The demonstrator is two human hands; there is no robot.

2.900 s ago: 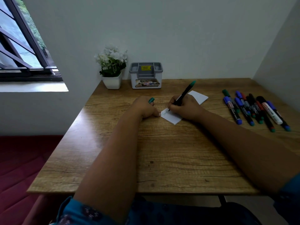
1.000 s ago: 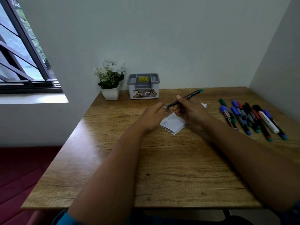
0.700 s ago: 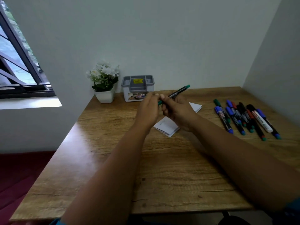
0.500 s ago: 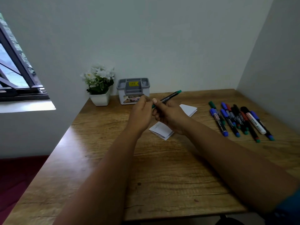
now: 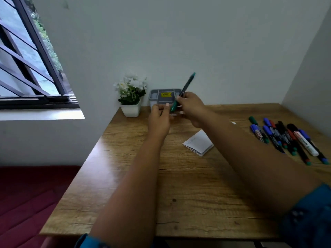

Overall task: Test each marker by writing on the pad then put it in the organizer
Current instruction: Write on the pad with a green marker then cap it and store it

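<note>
A wooden table with a visible grain stands pushed into the corner of two pale walls. At its far left edge, against the back wall, sits a small white pot holding white flowers with dark green leaves. To the left, a window with a dark frame and slanted dark bars is set in the wall; greenery shows blurred through the glass. A white sill runs below it, brightly lit. Beneath the sill the wall drops to a dark red surface that lies beside the table's left edge, lower than the tabletop.
</note>
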